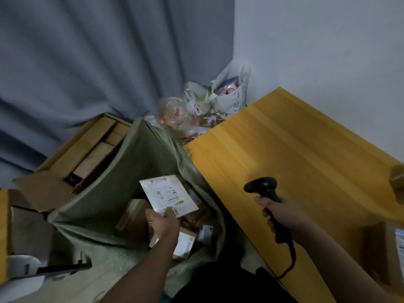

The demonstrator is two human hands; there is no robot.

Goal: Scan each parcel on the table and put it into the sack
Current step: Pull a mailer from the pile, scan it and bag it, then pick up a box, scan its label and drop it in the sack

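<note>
My left hand (165, 225) pinches the near edge of a flat white parcel (168, 194) with a printed label, holding it over the open mouth of the grey-green sack (105, 193). Several cardboard parcels (185, 241) lie inside the sack below it. My right hand (279, 215) grips a black barcode scanner (263, 188) above the yellow wooden table (295, 149), its head pointing left and its cable trailing down toward me. A brown box with a label (387, 248) sits on the table at the right edge, and a second brown box (398, 178) shows partly farther back.
Open cardboard boxes (87, 149) stand left of the sack against a grey curtain (87, 62). Plastic bags of goods (209, 106) fill the corner behind the table. A white object with a black handle (43, 270) lies at the lower left.
</note>
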